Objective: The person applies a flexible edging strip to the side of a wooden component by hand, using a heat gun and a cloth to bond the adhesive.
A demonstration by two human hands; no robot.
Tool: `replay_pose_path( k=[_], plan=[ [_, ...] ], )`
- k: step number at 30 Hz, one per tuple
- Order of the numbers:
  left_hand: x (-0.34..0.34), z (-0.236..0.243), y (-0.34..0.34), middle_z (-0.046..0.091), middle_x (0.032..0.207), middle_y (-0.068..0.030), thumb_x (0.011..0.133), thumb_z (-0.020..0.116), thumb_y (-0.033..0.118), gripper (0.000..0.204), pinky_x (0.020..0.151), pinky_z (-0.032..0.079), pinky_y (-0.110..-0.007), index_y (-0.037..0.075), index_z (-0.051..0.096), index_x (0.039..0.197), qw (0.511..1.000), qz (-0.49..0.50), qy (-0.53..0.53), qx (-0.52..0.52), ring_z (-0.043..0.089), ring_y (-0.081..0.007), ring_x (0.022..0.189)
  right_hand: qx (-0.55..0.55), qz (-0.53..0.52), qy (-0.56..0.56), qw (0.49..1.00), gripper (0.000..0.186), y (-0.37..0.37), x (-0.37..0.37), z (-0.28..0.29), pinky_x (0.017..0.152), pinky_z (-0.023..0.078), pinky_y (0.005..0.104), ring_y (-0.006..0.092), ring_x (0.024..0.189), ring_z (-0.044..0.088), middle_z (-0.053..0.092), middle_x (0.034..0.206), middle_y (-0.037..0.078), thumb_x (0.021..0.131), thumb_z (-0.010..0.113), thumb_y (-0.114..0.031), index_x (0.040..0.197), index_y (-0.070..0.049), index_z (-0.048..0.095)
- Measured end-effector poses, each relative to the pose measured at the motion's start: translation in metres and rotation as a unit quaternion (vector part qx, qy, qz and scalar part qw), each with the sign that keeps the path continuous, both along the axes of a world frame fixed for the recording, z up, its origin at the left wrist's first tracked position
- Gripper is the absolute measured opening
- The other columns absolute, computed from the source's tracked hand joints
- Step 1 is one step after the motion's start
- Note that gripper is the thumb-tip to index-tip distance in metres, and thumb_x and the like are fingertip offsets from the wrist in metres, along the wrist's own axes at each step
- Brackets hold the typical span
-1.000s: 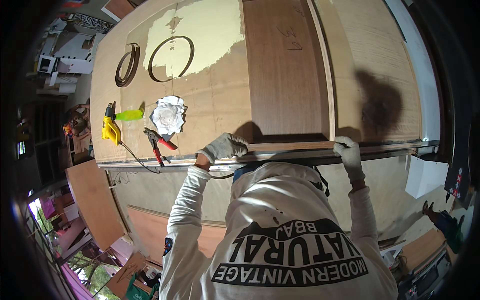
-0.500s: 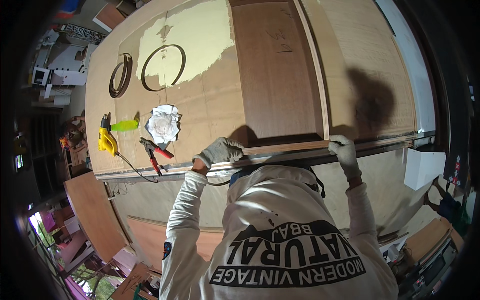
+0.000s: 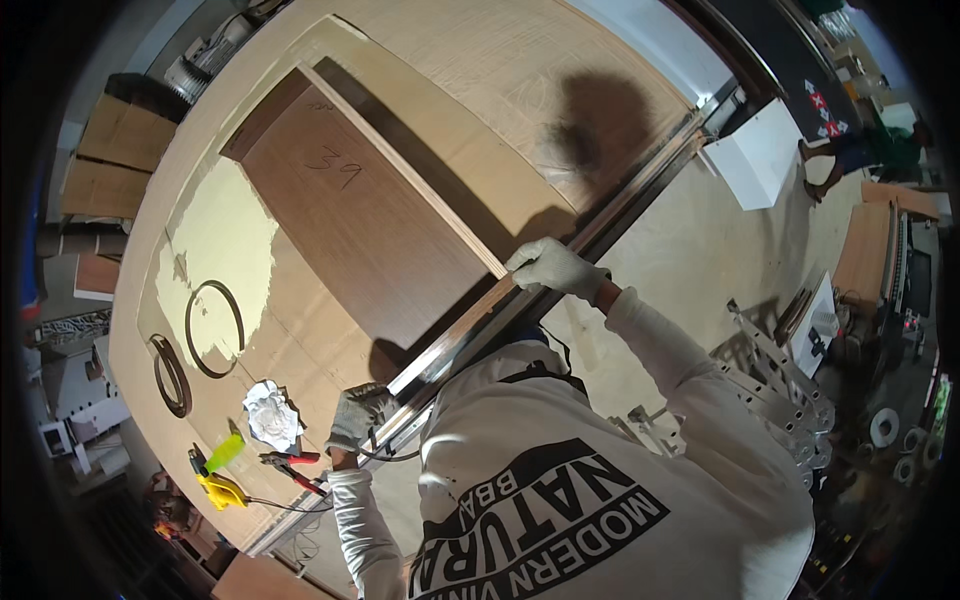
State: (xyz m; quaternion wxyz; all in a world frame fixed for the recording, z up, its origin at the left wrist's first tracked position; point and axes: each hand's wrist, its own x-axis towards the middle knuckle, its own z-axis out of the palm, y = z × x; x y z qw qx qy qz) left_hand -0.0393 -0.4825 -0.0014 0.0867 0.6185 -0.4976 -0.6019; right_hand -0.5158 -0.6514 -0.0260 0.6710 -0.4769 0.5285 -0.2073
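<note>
A shallow brown wooden box [image 3: 345,205] with raised sides lies on the worktable, with handwriting on its inner face. My right hand [image 3: 555,268], in a pale work glove, is closed on its near right corner, the thumb and fingers at the edge. At the near left end of the box's front side is my gloved left hand [image 3: 360,415], in shadow with its fingers curled. What those fingers hold, if anything, I cannot make out. A dark cable loop passes just below that hand.
Left of the box lie two dark coils of edge strip [image 3: 215,328] [image 3: 172,375], a crumpled white cloth [image 3: 272,415], red-handled pliers [image 3: 292,468], and a yellow heat gun [image 3: 218,487] with a cord. Metal stepladders [image 3: 775,385] stand at right. Another person [image 3: 865,150] is at upper right.
My view has turned, so the table now slants. My left hand has come away slightly from the box's front left end. My right hand stays at the near right corner.
</note>
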Motion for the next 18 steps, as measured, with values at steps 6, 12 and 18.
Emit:
replay_pose_path(
  k=[6, 12, 18],
  plan=[
    [0.001, 0.004, 0.007, 0.076, 0.099, -0.0133, 0.089, 0.069, 0.021, 0.028, 0.083, 0.057, -0.033, 0.001, 0.075, 0.107, 1.0, -0.003, -0.026, 0.006, 0.071, -0.0189, 0.086, -0.078, 0.021, 0.067, 0.994, 0.02, 0.003, 0.006, 0.015, 0.07, 0.056, 0.0301, 0.013, 0.075, 0.067, 0.073, 0.086, 0.009, 0.086, 0.072, -0.007, 0.102, 0.005, 0.073],
    [0.003, -0.001, 0.001, 0.076, 0.1, -0.0135, 0.089, 0.068, 0.022, 0.028, 0.085, 0.056, -0.033, 0.002, 0.075, 0.107, 0.999, -0.011, -0.032, 0.0, 0.071, -0.0202, 0.089, -0.007, 0.011, 0.039, 0.999, 0.021, 0.002, 0.005, 0.006, 0.068, 0.056, 0.0306, 0.0136, 0.073, 0.067, 0.074, 0.087, 0.009, 0.086, 0.07, -0.007, 0.103, 0.005, 0.073],
    [0.004, -0.002, 0.007, 0.076, 0.102, -0.0137, 0.09, 0.067, 0.023, 0.027, 0.087, 0.056, -0.034, 0.002, 0.074, 0.107, 0.999, -0.01, -0.03, -0.002, 0.071, -0.0215, 0.091, -0.02, 0.01, 0.047, 0.999, 0.022, 0.003, 0.004, 0.004, 0.068, 0.055, 0.0296, 0.0129, 0.073, 0.066, 0.074, 0.085, 0.009, 0.086, 0.07, -0.007, 0.104, 0.005, 0.074]
  ],
)
